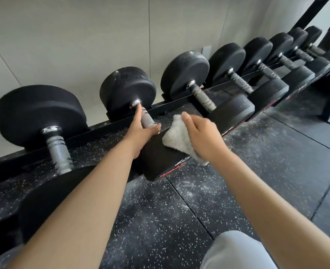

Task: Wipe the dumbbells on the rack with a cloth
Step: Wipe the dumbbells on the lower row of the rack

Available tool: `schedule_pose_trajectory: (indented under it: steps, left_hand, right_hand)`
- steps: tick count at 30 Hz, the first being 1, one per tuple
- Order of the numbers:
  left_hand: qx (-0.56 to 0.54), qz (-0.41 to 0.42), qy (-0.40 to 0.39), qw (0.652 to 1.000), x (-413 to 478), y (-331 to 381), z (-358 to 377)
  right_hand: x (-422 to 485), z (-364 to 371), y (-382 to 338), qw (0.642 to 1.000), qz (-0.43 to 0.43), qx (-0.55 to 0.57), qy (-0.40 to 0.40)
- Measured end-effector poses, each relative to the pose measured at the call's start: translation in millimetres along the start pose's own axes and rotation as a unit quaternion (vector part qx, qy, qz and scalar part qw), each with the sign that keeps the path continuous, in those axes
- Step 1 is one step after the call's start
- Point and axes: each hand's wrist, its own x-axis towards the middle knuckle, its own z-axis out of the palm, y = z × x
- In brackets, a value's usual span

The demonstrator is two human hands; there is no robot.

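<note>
Left hand [140, 131] grips dumbbell [127, 88] handle; right hand [201, 138] presses cloth [177, 136] flat on near head. Risk: hard wiping rolls dumbbell off rack [98, 126].

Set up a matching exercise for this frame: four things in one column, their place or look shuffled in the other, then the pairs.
Column A
1. left hand
2. right hand
3. cloth
4. floor

Column B
a. black with white speckles
b. gripping the dumbbell handle
c. lying on the near dumbbell head, under a palm
d. pressing down on a pale rag

Pairs: 1-b, 2-d, 3-c, 4-a
</note>
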Motion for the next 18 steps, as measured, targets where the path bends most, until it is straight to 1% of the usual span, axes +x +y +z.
schedule_pose_trajectory:
  steps: [2,3,5,7,8,11,14,16,18]
  left_hand:
    - [-0.001,0.012,-0.008,1.000,-2,1,0]
    - [-0.003,0.016,-0.011,1.000,-3,1,0]
    - [-0.004,0.022,-0.012,1.000,-6,3,1]
    - [-0.001,0.023,-0.009,1.000,-8,5,1]
    - [0.000,0.022,-0.008,1.000,-8,6,1]
    - [0.004,0.021,-0.012,1.000,-9,6,2]
    - [0.003,0.017,-0.010,1.000,-9,6,3]
    - [0.000,0.011,-0.009,1.000,-8,7,3]
    - [0.003,0.005,-0.005,1.000,-9,7,3]
  right_hand:
    - [-14,1,-12,0.998,0.047,0.021,-0.029]
    - [-17,1,-17,0.998,0.054,0.010,-0.038]
    - [-17,1,-25,0.994,0.054,-0.074,-0.052]
    - [-14,7,-30,0.982,0.053,-0.171,-0.061]
    - [-14,11,-33,0.979,0.053,-0.188,-0.053]
    - [-23,19,-35,0.983,0.054,-0.172,-0.017]
    - [-36,27,-39,0.973,0.059,-0.223,-0.009]
    - [-40,36,-39,0.972,0.035,-0.227,0.038]
    - [-35,40,-35,0.975,0.001,-0.196,0.101]
